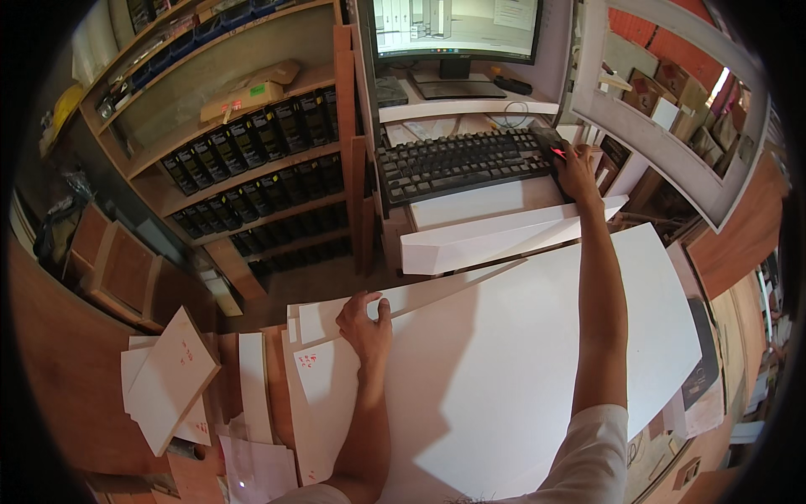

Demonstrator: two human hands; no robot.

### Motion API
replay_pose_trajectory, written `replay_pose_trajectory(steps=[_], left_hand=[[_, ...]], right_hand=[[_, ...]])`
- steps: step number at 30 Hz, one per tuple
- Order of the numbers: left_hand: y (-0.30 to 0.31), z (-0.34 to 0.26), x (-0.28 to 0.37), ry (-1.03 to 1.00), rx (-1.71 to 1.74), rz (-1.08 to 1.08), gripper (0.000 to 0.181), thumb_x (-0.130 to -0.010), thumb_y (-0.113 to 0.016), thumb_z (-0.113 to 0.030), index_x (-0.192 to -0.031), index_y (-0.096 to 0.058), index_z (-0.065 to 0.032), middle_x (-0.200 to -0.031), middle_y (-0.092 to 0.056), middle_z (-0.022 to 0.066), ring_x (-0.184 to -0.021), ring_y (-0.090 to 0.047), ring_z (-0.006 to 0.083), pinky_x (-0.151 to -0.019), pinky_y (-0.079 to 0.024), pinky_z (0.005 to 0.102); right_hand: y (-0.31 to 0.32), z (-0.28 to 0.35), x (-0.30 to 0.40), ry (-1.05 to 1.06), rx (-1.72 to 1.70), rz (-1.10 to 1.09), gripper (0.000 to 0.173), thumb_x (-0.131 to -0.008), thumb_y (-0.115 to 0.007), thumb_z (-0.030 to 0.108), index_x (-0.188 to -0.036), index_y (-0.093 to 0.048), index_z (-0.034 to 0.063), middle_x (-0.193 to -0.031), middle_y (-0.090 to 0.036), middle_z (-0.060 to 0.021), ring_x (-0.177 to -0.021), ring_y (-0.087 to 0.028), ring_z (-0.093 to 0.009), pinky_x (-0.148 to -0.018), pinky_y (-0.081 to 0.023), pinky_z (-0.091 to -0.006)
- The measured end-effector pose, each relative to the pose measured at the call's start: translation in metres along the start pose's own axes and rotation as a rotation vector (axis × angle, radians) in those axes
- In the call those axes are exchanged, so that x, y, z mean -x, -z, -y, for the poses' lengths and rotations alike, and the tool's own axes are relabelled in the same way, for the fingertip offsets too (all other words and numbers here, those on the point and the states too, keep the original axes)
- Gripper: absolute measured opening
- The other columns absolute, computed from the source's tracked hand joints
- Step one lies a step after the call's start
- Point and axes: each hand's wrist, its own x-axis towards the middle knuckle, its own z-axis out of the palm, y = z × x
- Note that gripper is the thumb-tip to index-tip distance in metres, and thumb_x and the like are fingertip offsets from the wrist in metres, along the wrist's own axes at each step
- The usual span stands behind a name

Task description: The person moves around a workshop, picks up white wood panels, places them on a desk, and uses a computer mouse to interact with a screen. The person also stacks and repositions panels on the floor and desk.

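Observation:
My right hand [575,169] rests over a dark computer mouse with a red light [557,152], at the right end of a dusty black keyboard [466,160]. Beyond the keyboard stands a monitor [456,28] that shows a 3D drawing of panels. Nearer to me, my left hand [367,324] is at the far left edge of a large white panel [516,340], fingers curled and apart, with nothing seen between them. Whether its fingertips touch the panel edge, I cannot tell. A narrow white board [491,242] lies between keyboard and panel.
Wooden shelves hold rows of black boxes [239,148] at the left. Small white offcuts [170,384] bearing red writing lie stacked at lower left. A white frame [670,132] leans at upper right, near brown cartons. Brown wood sheets [737,220] stand at the right.

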Motion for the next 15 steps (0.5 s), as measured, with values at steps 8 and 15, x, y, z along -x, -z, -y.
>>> replay_pose_trajectory(steps=[8, 15], left_hand=[[-0.003, 0.011, 0.000, -0.006, -0.024, -0.013, 0.023, -0.081, -0.074, -0.022, -0.103, -0.071, -0.0177, -0.123, -0.062, 0.0074, -0.121, -0.048, 0.0334, -0.097, -0.040, 0.0505], [0.004, -0.003, 0.002, 0.034, -0.009, 0.022, 0.022, -0.082, -0.073, -0.023, -0.104, -0.070, -0.0181, -0.127, -0.059, 0.0066, -0.123, -0.045, 0.0344, -0.098, -0.039, 0.0515]], right_hand=[[0.003, 0.006, -0.012, -0.054, 0.025, 0.052, 0.067, -0.085, -0.071, 0.032, -0.144, -0.044, 0.0142, -0.134, -0.040, -0.0340, -0.125, -0.041, -0.053, -0.105, -0.041, -0.0539], [0.010, 0.014, -0.011, -0.096, -0.039, -0.002, 0.057, -0.082, -0.073, 0.032, -0.134, -0.057, 0.0135, -0.129, -0.051, -0.0273, -0.119, -0.053, -0.046, -0.102, -0.044, -0.0483]])
